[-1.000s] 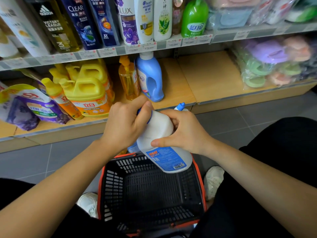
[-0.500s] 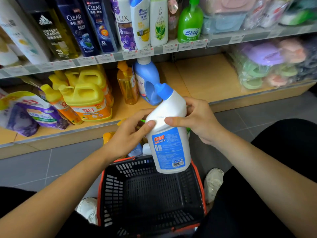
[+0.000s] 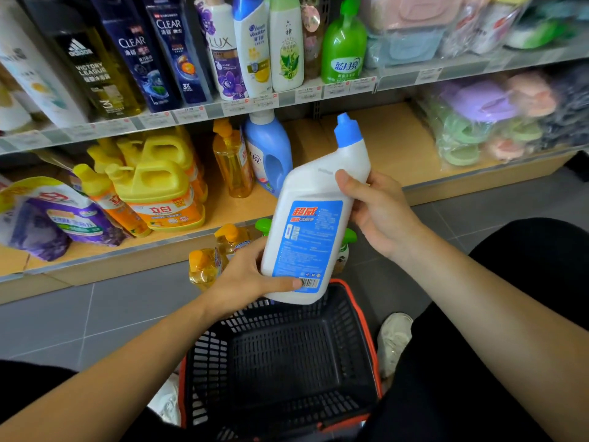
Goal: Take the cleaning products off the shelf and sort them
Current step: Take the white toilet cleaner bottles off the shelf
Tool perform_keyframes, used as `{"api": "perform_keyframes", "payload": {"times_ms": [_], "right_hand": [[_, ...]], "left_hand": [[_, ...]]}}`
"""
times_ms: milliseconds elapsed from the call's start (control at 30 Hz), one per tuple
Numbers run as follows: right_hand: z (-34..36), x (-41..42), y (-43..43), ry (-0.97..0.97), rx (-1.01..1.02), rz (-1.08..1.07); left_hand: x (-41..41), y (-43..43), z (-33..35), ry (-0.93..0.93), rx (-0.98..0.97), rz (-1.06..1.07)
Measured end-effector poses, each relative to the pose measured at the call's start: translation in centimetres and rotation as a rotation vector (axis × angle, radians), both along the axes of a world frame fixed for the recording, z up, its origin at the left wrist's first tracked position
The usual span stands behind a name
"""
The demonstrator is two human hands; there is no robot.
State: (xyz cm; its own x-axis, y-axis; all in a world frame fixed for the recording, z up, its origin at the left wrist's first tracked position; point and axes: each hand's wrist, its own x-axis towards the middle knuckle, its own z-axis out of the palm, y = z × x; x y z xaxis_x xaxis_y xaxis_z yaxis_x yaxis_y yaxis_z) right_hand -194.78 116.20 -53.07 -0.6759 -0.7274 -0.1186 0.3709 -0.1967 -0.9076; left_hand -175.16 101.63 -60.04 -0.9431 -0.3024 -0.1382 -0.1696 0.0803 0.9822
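The white bottle [image 3: 310, 189] is held in both grips above the black basket [image 3: 287, 371]. Its base is clasped by the left hand [image 3: 242, 282], thumb laid across the blue label [image 3: 314, 237]. Its shoulder is clasped by the right hand [image 3: 379, 212], thumb pressed on the front. The long axis is nearly upright, leaned slightly right, blue cap [image 3: 347, 130] pointed up toward the shelf [image 3: 395, 145]. Beyond the left grip, orange bottles [image 3: 204, 266] are seen on the floor [image 3: 111, 307].

Both bare forearms reach in from the lower corners; left hand [image 3: 250, 282] holds the white bottle [image 3: 314, 186] at its base, thumb across the lower front, right hand [image 3: 381, 215] grips its upper body, thumb in front, fingers behind.
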Motion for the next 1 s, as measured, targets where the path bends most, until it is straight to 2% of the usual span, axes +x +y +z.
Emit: {"api": "perform_keyframes", "payload": {"times_ms": [67, 200, 300, 367, 433, 533, 567, 700, 833, 900, 1000], "right_hand": [[0.0, -0.2, 0.0, 0.041, 0.010, -0.021], [0.2, -0.5, 0.1, 0.394, 0.130, -0.280], [0.1, -0.8, 0.8, 0.902, 0.282, -0.479], [0.3, -0.5, 1.0, 1.250, 0.284, -0.434], [0.4, 0.1, 0.7, 1.422, 0.317, -0.276], [0.0, 1.0, 0.5, 1.485, 0.418, 0.147], [-0.2, 1.1, 0.5, 1.509, 0.469, 0.227], [-1.0, 1.6, 0.3, 1.582, 0.593, 0.359], [-2.0, 2.0, -0.1, 1.547, 0.678, 0.448], [-2.4, 1.8, 0.0, 1.449, 0.656, 0.456], [-2.8, 1.7, 0.3, 1.195, 0.598, 0.427]], "left_hand": [[-0.1, 0.0, 0.2, 0.021, -0.031, 0.087], [0.0, -0.5, 1.1, 0.033, -0.204, 0.282], [0.1, -1.7, 2.3, -0.025, -0.449, 0.362], [0.1, -1.9, 3.2, -0.041, -0.564, 0.361], [0.1, -1.8, 3.8, -0.020, -0.695, 0.329], [0.2, -1.6, 4.4, -0.007, -0.852, 0.246], [0.2, -1.5, 4.6, -0.002, -0.893, 0.226], [0.2, -0.6, 5.2, 0.065, -0.993, 0.200], [-0.2, 0.1, 5.9, 0.071, -0.966, 0.142], [-0.3, 0.1, 6.5, 0.083, -0.925, 0.086], [-0.5, -0.3, 7.2, 0.242, -0.762, 0.030]]}}
